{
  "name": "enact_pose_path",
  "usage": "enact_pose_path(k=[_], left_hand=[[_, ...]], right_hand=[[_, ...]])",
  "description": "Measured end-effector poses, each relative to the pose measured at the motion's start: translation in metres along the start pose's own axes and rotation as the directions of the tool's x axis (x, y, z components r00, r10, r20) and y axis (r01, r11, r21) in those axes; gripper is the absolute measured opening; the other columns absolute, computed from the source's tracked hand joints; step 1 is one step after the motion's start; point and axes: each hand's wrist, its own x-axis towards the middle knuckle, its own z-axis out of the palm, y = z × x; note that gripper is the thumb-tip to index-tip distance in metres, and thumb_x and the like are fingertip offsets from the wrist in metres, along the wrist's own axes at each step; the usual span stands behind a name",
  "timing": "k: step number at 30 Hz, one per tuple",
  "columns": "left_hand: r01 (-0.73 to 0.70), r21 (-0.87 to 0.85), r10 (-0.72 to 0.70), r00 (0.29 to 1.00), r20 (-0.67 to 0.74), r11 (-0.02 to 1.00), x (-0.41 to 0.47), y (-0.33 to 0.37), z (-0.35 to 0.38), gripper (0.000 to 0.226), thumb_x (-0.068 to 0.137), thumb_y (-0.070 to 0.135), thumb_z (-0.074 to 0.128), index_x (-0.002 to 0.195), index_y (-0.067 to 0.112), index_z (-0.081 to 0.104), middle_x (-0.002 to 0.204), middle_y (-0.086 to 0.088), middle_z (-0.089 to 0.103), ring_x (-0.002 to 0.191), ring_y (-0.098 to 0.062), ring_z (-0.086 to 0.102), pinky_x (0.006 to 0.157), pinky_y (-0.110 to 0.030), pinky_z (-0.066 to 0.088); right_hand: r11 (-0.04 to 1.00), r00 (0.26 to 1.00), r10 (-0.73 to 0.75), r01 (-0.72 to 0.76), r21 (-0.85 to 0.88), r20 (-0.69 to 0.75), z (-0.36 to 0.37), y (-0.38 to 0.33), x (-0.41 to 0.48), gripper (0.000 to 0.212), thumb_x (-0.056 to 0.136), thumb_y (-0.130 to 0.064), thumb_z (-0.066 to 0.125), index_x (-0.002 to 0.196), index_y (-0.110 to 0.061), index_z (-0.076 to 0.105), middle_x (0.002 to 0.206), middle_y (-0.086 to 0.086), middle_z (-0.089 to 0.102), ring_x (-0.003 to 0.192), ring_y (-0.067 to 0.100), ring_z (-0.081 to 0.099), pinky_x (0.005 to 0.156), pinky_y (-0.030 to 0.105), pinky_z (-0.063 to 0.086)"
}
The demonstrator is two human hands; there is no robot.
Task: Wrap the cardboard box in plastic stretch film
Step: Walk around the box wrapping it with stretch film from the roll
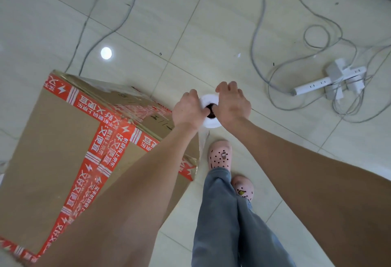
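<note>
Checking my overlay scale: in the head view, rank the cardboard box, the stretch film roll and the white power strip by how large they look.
1. cardboard box, by far the largest.
2 and 3. stretch film roll and power strip: unsure; both hands cover much of the roll, and it sits nearer the camera.

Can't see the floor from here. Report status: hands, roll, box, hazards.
Both hands, left and right, grip on film roll, held upright beside box. Film already on box top. Cables and power strip on floor ahead right.

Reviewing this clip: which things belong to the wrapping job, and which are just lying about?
Job: cardboard box; stretch film roll, held by left hand and right hand.
Lying about: power strip; cables on the floor.
</note>
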Motion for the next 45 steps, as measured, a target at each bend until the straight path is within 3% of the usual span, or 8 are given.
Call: enact_pose_path(k=[6, 16, 22, 28, 31, 36, 41, 45], left_hand=[[-0.315, 0.131, 0.314, 0.949, 0.026, 0.940, 0.018, 0.007, -0.006, 0.023, 0.086, 0.017, 0.054, 0.107, 0.010, 0.050, 0.105, -0.007, 0.051, 0.089, -0.027, 0.056, 0.058, -0.032, 0.035], [0.155, -0.269, -0.163, 0.987, -0.006, 0.950, 0.033, -0.028, -0.024, 0.033, 0.081, 0.027, 0.064, 0.102, 0.005, 0.053, 0.100, -0.008, 0.056, 0.086, -0.027, 0.057, 0.065, -0.035, 0.044], [0.149, -0.144, -0.151, 0.988, -0.009, 0.978, 0.033, -0.057, -0.029, 0.034, 0.082, 0.020, 0.065, 0.108, 0.007, 0.047, 0.108, -0.009, 0.051, 0.088, -0.029, 0.058, 0.065, -0.038, 0.053], [-0.157, 0.076, 0.153, 0.987, 0.050, 0.985, 0.058, -0.050, -0.045, 0.029, 0.087, 0.013, 0.053, 0.115, 0.014, 0.050, 0.109, -0.007, 0.050, 0.097, -0.027, 0.055, 0.062, -0.035, 0.042], [-0.065, -0.010, 0.066, 0.998, 0.012, 0.998, 0.067, -0.052, -0.049, 0.015, 0.087, 0.017, 0.052, 0.102, 0.013, 0.055, 0.097, -0.005, 0.054, 0.087, -0.027, 0.059, 0.061, -0.033, 0.042], [0.214, -0.255, -0.217, 0.976, 0.017, 0.943, 0.080, -0.062, -0.058, 0.018, 0.082, 0.022, 0.055, 0.095, 0.010, 0.054, 0.091, -0.007, 0.061, 0.080, -0.027, 0.059, 0.060, -0.032, 0.044], [0.429, -0.359, -0.422, 0.901, 0.103, 0.829, 0.077, -0.073, -0.062, 0.033, 0.084, 0.030, 0.062, 0.106, 0.007, 0.052, 0.101, -0.011, 0.061, 0.090, -0.030, 0.059, 0.064, -0.031, 0.042], [0.463, -0.332, -0.448, 0.885, 0.126, 0.822, 0.085, -0.071, -0.067, 0.036, 0.085, 0.034, 0.062, 0.106, 0.007, 0.050, 0.096, -0.008, 0.057, 0.085, -0.028, 0.056, 0.063, -0.032, 0.041]], right_hand=[[1.000, 1.000, -0.004, 0.004, -0.008, -0.015, 0.003, -0.004, 0.003, 0.036, 0.085, -0.016, 0.061, 0.118, -0.024, 0.051, 0.117, 0.002, 0.048, 0.099, 0.023, 0.053, 0.063, 0.031, 0.036], [0.932, 0.935, -0.338, 0.348, -0.100, 0.105, -0.016, -0.054, 0.034, 0.046, 0.085, -0.015, 0.059, 0.127, -0.028, 0.047, 0.126, -0.003, 0.045, 0.112, 0.018, 0.046, 0.069, 0.030, 0.037], [0.944, 0.963, 0.222, -0.250, 0.213, 0.150, 0.002, -0.078, 0.028, 0.052, 0.081, -0.024, 0.070, 0.124, -0.018, 0.041, 0.125, 0.004, 0.041, 0.097, 0.029, 0.061, 0.065, 0.031, 0.038], [0.983, 0.996, 0.061, -0.072, 0.170, 0.069, 0.005, -0.088, 0.040, 0.019, 0.093, -0.020, 0.050, 0.112, -0.019, 0.051, 0.097, -0.007, 0.052, 0.089, 0.025, 0.057, 0.060, 0.025, 0.033], [0.997, 0.995, -0.063, 0.060, 0.043, 0.079, -0.008, -0.094, 0.055, 0.012, 0.094, -0.024, 0.043, 0.101, -0.022, 0.053, 0.079, -0.011, 0.046, 0.084, 0.023, 0.057, 0.054, 0.024, 0.028], [0.923, 0.922, -0.365, 0.376, -0.079, 0.127, -0.025, -0.119, 0.073, 0.038, 0.085, -0.006, 0.055, 0.120, -0.022, 0.049, 0.123, -0.002, 0.044, 0.107, 0.020, 0.047, 0.070, 0.029, 0.035], [0.992, 0.980, -0.126, 0.126, 0.006, 0.153, -0.020, -0.130, 0.082, 0.053, 0.084, -0.017, 0.066, 0.129, -0.021, 0.039, 0.130, 0.005, 0.035, 0.110, 0.024, 0.049, 0.070, 0.031, 0.039], [0.980, 0.964, -0.189, 0.197, -0.023, 0.185, -0.027, -0.130, 0.095, 0.039, 0.086, -0.018, 0.062, 0.122, -0.019, 0.047, 0.126, 0.004, 0.043, 0.101, 0.028, 0.056, 0.069, 0.030, 0.038]])
